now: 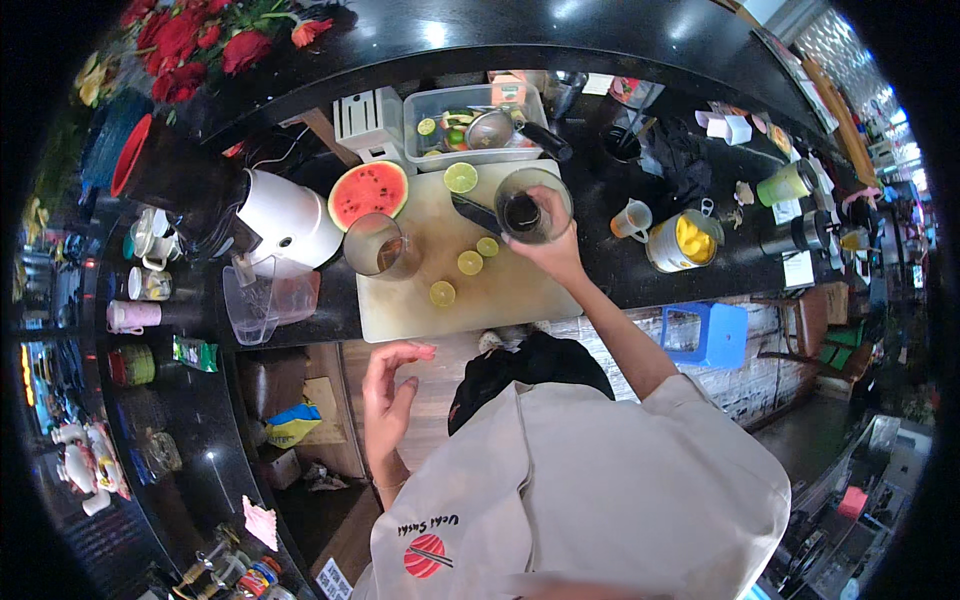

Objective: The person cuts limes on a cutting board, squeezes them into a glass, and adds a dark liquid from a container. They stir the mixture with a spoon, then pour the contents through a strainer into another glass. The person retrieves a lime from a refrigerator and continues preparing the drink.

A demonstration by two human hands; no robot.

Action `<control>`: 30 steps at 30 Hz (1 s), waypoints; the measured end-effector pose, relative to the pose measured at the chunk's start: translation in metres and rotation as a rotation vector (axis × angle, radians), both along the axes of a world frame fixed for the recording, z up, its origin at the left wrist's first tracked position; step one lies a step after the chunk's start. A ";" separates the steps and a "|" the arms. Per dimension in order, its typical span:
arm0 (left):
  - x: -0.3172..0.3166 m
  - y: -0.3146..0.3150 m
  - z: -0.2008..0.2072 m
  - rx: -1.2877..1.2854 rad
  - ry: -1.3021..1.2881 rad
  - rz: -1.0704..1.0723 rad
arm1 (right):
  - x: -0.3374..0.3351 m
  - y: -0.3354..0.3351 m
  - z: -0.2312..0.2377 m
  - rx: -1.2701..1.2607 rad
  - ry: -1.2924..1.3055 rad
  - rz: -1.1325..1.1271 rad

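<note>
My right hand (548,240) grips a clear drinking glass (510,182) from its near right side, over the right part of the pale cutting board (400,322). The glass's inside looks dark; whether it holds liquid I cannot tell. Partly behind it lies a dark knife blade (474,213). A second glass (376,246) stands at the board's left. Around the middle are several cut limes: a large half (460,178) at the back and smaller pieces (470,262) nearer me. My left hand (388,385) hangs before the board's near edge, fingers apart and holding nothing.
Half a watermelon (368,195) rests at the board's far left, beside a white-and-black juicer (285,222) and a clear plastic container (262,305). Behind sits a clear bin (415,160) with a strainer (490,130). Rightward are a small cup (632,220) and a yellow-filled can (668,250).
</note>
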State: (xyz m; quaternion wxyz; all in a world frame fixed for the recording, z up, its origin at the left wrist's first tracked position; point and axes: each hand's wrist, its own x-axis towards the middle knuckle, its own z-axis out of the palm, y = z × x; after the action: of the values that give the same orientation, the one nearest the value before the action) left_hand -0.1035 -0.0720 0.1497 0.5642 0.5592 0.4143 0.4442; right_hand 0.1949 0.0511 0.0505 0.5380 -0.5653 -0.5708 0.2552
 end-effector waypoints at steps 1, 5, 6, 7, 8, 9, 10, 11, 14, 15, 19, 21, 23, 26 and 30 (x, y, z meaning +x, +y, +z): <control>0.003 0.004 0.000 0.005 0.011 -0.018 | 0.003 -0.007 0.006 0.005 -0.014 0.020; 0.020 0.024 0.001 0.021 0.033 -0.114 | 0.022 -0.030 0.022 -0.038 -0.013 0.022; 0.026 0.028 -0.001 0.022 0.039 -0.144 | 0.025 -0.038 0.023 -0.039 -0.002 0.029; 0.032 0.033 -0.003 0.021 0.055 -0.171 | 0.028 -0.044 0.025 -0.040 0.018 0.036; 0.036 0.036 -0.004 0.013 0.076 -0.203 | 0.029 -0.051 0.025 -0.043 0.040 0.045; 0.039 0.039 -0.005 0.029 0.061 -0.222 | 0.029 -0.056 0.026 -0.064 0.028 0.029; 0.041 0.041 -0.006 0.029 0.063 -0.233 | 0.031 -0.058 0.025 -0.084 0.013 0.017; 0.042 0.043 -0.008 0.040 0.064 -0.241 | 0.032 -0.061 0.025 -0.122 -0.001 0.002; 0.042 0.045 -0.010 0.006 0.073 -0.223 | 0.034 -0.062 0.022 -0.137 -0.006 0.023; 0.041 0.045 -0.010 -0.005 0.090 -0.202 | 0.035 -0.061 0.021 -0.096 -0.009 0.045; 0.034 0.037 -0.011 0.023 0.074 -0.167 | 0.037 -0.055 0.013 -0.130 0.052 -0.068; 0.028 0.032 -0.012 0.017 0.099 -0.150 | 0.041 -0.058 0.008 -0.123 0.028 -0.071; 0.020 0.027 -0.012 0.021 0.074 -0.123 | 0.047 -0.058 0.002 -0.109 0.025 -0.067; 0.009 0.022 -0.014 0.004 0.104 -0.041 | 0.062 -0.049 -0.009 -0.038 -0.041 -0.231; 0.001 0.022 -0.015 -0.032 0.132 0.034 | 0.074 -0.018 -0.030 0.025 0.037 -0.387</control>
State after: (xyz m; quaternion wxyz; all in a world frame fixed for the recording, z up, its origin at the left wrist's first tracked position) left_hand -0.1020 -0.0501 0.1347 0.5370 0.5710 0.4672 0.4091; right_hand 0.2686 0.0330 0.0206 0.5946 -0.6529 -0.4445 0.1500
